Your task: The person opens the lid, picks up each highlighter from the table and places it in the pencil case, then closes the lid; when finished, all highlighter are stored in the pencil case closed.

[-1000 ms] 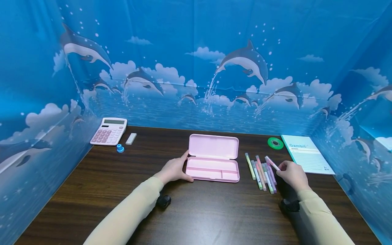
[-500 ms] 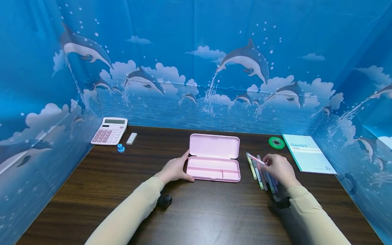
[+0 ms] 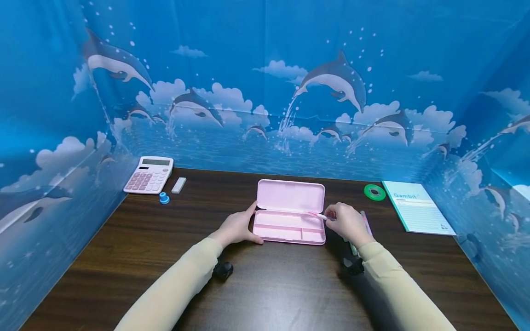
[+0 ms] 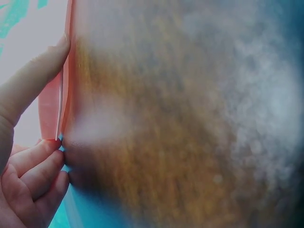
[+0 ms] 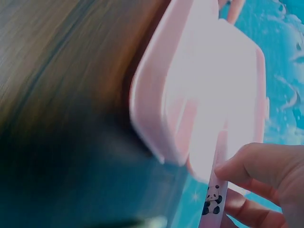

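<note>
A pink pencil case [image 3: 290, 195] lies open on the dark wooden table, its lid tipped back and its divided tray facing up. My left hand [image 3: 235, 228] holds the case at its left end, thumb near the front corner; the left wrist view shows the fingers bent at its edge. Between thumb and fingers of my right hand [image 3: 348, 223] is a slim pink-and-white marker [image 3: 318, 215], its tip over the right part of the tray. A panda print shows on this marker [image 5: 213, 199] in the right wrist view. Other markers [image 3: 366, 223] lie partly hidden behind my right hand.
A green tape roll [image 3: 374, 192] and a notepad [image 3: 419, 207] lie at the back right. At the back left are a calculator [image 3: 149, 175], a white eraser [image 3: 179, 185] and a small blue object [image 3: 164, 198]. A dolphin-print curtain [image 3: 265, 92] surrounds the table.
My right hand has lifted the marker from the pile and carried it left, to over the pencil case's tray. My left hand has stayed on the case.
</note>
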Motion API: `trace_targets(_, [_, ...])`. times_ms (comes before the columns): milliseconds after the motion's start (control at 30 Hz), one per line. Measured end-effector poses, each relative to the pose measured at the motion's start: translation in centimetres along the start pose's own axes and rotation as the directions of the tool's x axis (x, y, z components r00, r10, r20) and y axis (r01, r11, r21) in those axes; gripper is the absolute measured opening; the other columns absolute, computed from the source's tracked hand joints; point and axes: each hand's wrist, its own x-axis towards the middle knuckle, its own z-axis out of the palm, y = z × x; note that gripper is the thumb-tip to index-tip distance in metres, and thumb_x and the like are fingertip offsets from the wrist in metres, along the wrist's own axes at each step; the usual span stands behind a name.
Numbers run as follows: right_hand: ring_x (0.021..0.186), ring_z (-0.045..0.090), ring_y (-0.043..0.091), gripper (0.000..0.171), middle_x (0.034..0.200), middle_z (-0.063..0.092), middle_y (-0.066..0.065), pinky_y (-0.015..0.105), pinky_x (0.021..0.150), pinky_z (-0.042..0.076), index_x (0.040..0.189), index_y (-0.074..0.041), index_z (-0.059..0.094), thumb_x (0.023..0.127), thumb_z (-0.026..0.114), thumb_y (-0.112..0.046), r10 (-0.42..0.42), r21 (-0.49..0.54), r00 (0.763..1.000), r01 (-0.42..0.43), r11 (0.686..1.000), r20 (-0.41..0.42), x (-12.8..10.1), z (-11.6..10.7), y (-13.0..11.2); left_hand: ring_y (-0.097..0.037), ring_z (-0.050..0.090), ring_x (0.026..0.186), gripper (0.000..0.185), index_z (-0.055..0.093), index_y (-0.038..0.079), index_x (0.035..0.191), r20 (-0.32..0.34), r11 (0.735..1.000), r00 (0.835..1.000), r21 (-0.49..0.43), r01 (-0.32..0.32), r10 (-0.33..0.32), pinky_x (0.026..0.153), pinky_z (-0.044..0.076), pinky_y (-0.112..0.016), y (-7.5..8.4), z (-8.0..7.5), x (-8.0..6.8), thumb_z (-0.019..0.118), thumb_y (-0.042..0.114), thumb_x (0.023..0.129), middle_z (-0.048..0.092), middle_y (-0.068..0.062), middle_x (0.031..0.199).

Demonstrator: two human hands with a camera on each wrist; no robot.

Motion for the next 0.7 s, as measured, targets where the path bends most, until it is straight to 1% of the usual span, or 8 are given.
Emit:
trace_targets(167, [0.068,0.054,0.017,0.011,0.079,0.061,0.004,0.036,0.064,0.049,0.087,-0.01,0.071,0.078,0.074,-0.014,-0.038,0.012,0.999,0.038,0.999,0.014,0.9,1.3,-1.6,-0.029,0.051,0.123,0.123,0.013,0.011,0.154,0.002,1.0,1.0,0.0,-0.004,0.004,0.101,0.041,-0.044,0.0,-0.1,-0.1,0.083,0.054,0.063,0.046,-0.012,0.143])
trace_targets(400, [0.066,0.052,0.014,0.007,0.074,0.058,0.0,0.031,0.061,0.046,0.083,-0.011,0.071,0.077,0.075,-0.013,-0.105,0.022,0.993,0.104,0.994,0.052,2.4,3.0,-3.6,-0.029,0.05,0.125,0.122,0.014,0.009,0.153,-0.003,1.0,1.0,-0.003,-0.006,0.006,0.102,0.04,-0.044,-0.3,0.1,-0.1,0.082,0.056,0.063,0.045,-0.012,0.144])
trace_targets(533, [0.064,0.052,0.014,0.008,0.073,0.059,-0.001,0.031,0.06,0.045,0.082,-0.012,0.07,0.076,0.076,-0.014,-0.111,0.026,0.992,0.11,0.994,0.064,3.1,3.2,-4.7,-0.029,0.049,0.126,0.123,0.013,0.01,0.153,-0.007,1.0,1.0,-0.002,-0.009,0.009,0.103,0.04,-0.044,-0.3,0.3,0.0,0.082,0.056,0.063,0.045,-0.012,0.145])
trace_targets(700, [0.066,0.052,0.014,0.007,0.073,0.06,-0.001,0.032,0.06,0.046,0.082,-0.013,0.071,0.076,0.075,-0.013,-0.122,0.028,0.99,0.121,0.992,0.067,3.5,3.7,-5.3,-0.029,0.05,0.125,0.123,0.014,0.011,0.154,-0.014,1.0,1.0,0.0,-0.012,0.012,0.102,0.04,-0.044,-0.4,0.4,0.0,0.082,0.056,0.062,0.046,-0.011,0.144])
